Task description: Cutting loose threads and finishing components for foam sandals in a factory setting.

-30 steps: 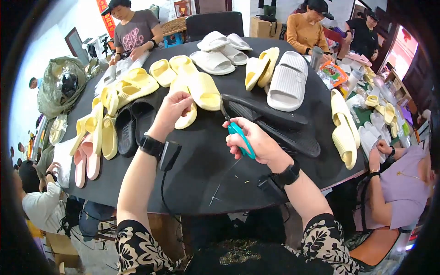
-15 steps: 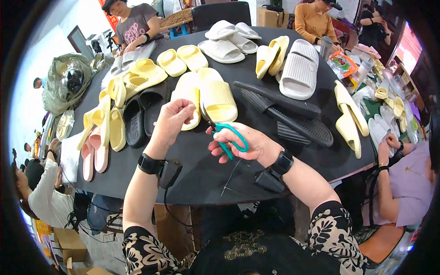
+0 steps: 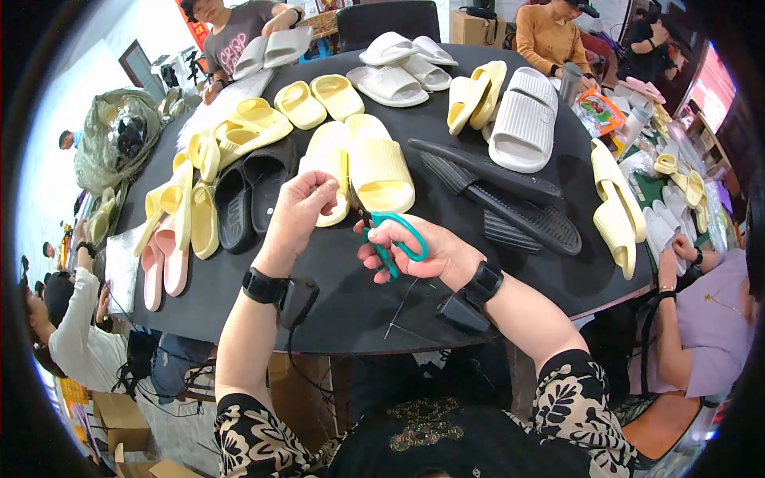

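My right hand (image 3: 453,253) has its fingers through the handles of a pair of teal-handled scissors (image 3: 417,233). Their dark blades point up and left, at the toe-side edge of a pale yellow pair of slides (image 3: 382,170) lying in front of me. To the left, my left hand (image 3: 296,209) is closed in a pinch over the near part of the left slide. Whatever its fingertips hold, perhaps something very thin, cannot be made out. Both wrists wear black bands with small boxes.
Black slippers (image 3: 233,209) lie left of my left hand, beside pink slippers (image 3: 174,267) and several yellow ones. Black slides (image 3: 522,217) and a white slide (image 3: 522,127) lie right. A thin cord (image 3: 396,319) rests on the black round table (image 3: 351,319). Other people sit around it.
The scissors have shifted slightly left, with the handles turned a little; my left hand stays almost still. Across the table, a person has raised a pair of grey slippers.
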### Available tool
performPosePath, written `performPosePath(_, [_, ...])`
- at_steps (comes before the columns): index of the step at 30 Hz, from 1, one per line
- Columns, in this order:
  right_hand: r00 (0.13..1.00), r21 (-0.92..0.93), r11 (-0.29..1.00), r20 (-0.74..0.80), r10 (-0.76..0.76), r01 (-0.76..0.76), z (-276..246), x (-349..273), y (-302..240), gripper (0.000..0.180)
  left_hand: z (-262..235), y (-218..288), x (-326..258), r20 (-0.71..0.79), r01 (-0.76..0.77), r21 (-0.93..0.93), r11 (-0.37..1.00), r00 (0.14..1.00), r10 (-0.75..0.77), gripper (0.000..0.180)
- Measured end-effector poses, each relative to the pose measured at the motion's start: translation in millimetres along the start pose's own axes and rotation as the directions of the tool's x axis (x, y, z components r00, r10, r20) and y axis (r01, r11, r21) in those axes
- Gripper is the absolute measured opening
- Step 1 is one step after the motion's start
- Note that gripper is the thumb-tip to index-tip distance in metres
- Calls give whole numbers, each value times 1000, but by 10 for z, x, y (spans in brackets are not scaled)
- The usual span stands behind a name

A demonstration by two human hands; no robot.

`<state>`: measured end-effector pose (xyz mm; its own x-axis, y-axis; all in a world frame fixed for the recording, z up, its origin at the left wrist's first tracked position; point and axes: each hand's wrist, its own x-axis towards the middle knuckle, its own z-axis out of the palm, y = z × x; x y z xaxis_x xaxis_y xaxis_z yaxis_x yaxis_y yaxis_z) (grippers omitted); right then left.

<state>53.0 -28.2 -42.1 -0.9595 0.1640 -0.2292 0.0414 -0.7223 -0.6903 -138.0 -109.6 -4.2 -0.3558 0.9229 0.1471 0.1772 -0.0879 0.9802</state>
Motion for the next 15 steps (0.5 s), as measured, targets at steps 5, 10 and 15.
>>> performPosePath(5, [1000,23,1000,3,15,-15,-13,-5,11,31,-43,-64,54,-26,-9,-24,1000,1000,8,12])
performPosePath(10, [999,94,995,41,26,-30,-70,58,-58,32,-16,-50,31,1,15,-8,1000,1000,-15,13])
performPosePath(15, [999,37,999,-30,-11,12,-27,122,-37,27,-24,-100,-17,30,9,2,1000,1000,-9,12])
